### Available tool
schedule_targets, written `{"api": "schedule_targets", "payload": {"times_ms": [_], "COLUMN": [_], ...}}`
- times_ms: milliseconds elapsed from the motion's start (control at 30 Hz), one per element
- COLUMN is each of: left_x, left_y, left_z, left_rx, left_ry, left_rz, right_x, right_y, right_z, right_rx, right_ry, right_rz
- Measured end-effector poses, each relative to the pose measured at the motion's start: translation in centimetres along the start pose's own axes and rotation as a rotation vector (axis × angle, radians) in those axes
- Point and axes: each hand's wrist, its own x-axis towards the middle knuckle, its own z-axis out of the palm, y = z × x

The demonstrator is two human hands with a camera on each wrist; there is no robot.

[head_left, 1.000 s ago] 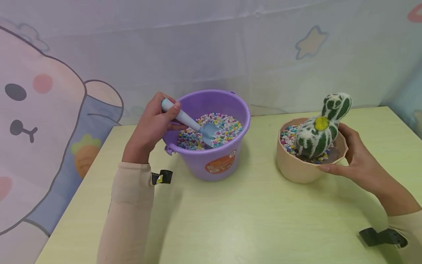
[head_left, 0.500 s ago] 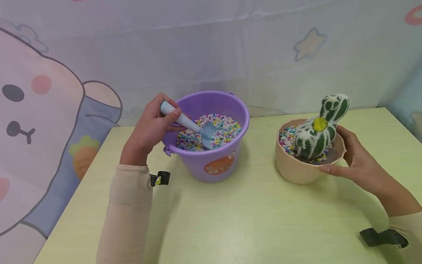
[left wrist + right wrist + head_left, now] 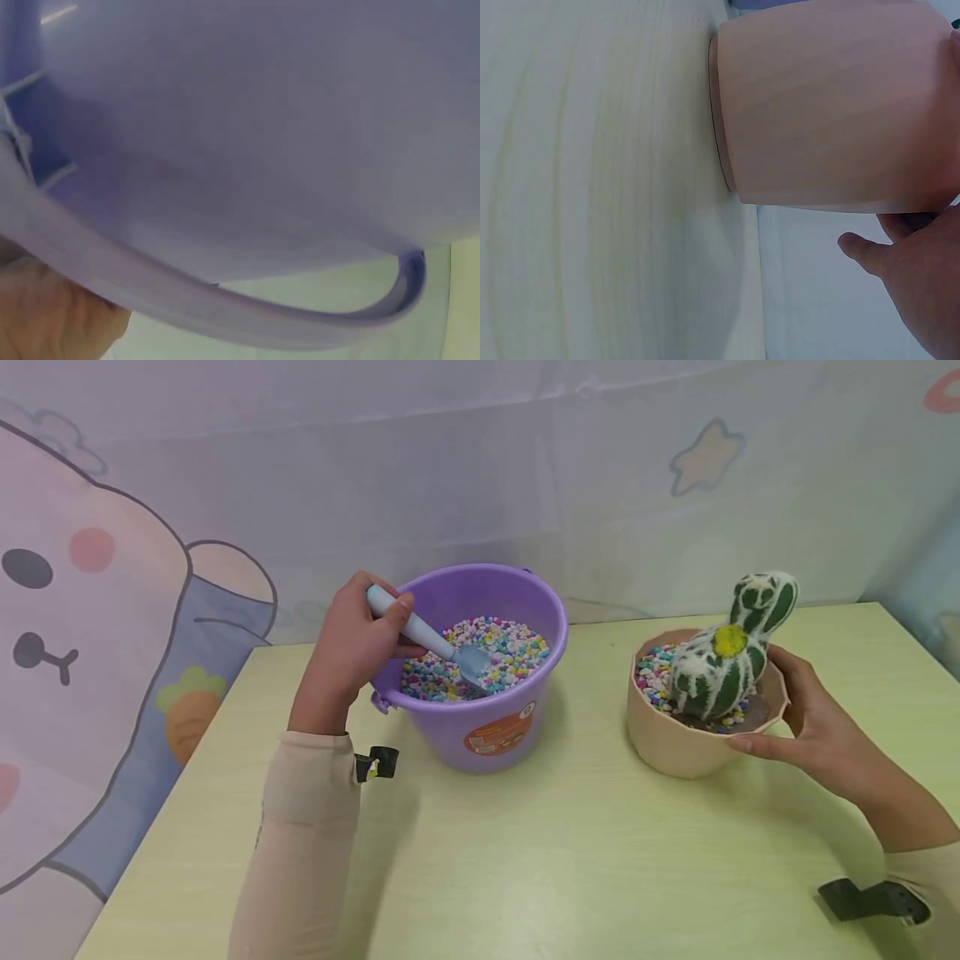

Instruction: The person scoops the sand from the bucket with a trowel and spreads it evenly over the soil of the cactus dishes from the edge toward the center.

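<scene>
My left hand (image 3: 348, 639) grips the pale blue handle of a small toy shovel (image 3: 427, 633) over the left rim of a purple bucket (image 3: 438, 739). The blade rests tilted among colourful pebbles (image 3: 521, 652) inside, its tip partly sunk. In the left wrist view, the bucket wall (image 3: 262, 135) hides the shovel. On the right, my right hand (image 3: 825, 735) holds a peach faceted pot (image 3: 671, 747), thumb at the front rim and fingers round the right side. A green and white cactus (image 3: 708, 681) with a yellow flower leans in it, pebbles and brown soil about its base.
Bucket and pot stand apart on a pale yellow-green table (image 3: 510, 860). Behind it hangs a cloth backdrop (image 3: 465, 485) with cartoon prints. The bucket's carrying handle (image 3: 232, 315) hangs low beside its wall. Black straps (image 3: 378, 764) circle both sleeves.
My left wrist and forearm have shifted slightly right, and the shovel blade has tipped a little deeper into the pebbles. The right hand and pot have stayed put.
</scene>
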Motion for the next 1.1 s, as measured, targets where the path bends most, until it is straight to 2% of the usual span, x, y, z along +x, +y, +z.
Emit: {"api": "schedule_targets", "payload": {"times_ms": [233,567,833,1100], "left_x": [0.0,-0.2,-0.2,-0.2], "left_y": [-0.1,-0.5,-1.2,-1.3], "left_z": [-0.2,-1.0,-1.5,-2.0], "left_rx": [-0.026,-0.078,-0.091,-0.157], "left_ry": [-0.037,-0.112,-0.176,-0.242], "left_rz": [0.007,0.079,0.168,0.193], "right_x": [0.0,0.0,-0.1,-0.1], "right_y": [0.0,-0.1,0.0,-0.1], "right_z": [0.0,-0.1,0.0,-0.1], "right_rx": [-0.007,-0.002,0.003,-0.007], "right_ry": [0.003,-0.004,-0.008,-0.005], "right_rz": [0.005,0.014,0.038,0.034]}}
